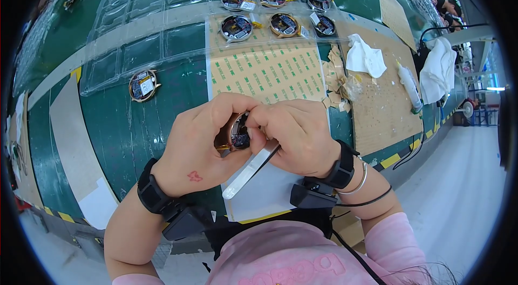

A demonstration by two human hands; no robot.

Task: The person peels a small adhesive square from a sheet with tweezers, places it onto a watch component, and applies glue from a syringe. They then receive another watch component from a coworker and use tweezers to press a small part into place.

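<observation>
My left hand is closed around a small round watch case with a copper-coloured rim and a dark circuit board inside. Over its open side, the fingers of my right hand are pinched together, touching the case's right part. A pair of metal tweezers is tucked in my right hand, slanting down to the left. My fingertips hide whatever lies between them. Beneath both hands lies a white sheet, and just beyond is a tan adhesive sheet with green print.
Several round watch cases with small batteries sit in a clear plastic tray at the back. Another case lies alone at left. A cardboard panel on the right bears a white cloth, a bottle and paper scraps.
</observation>
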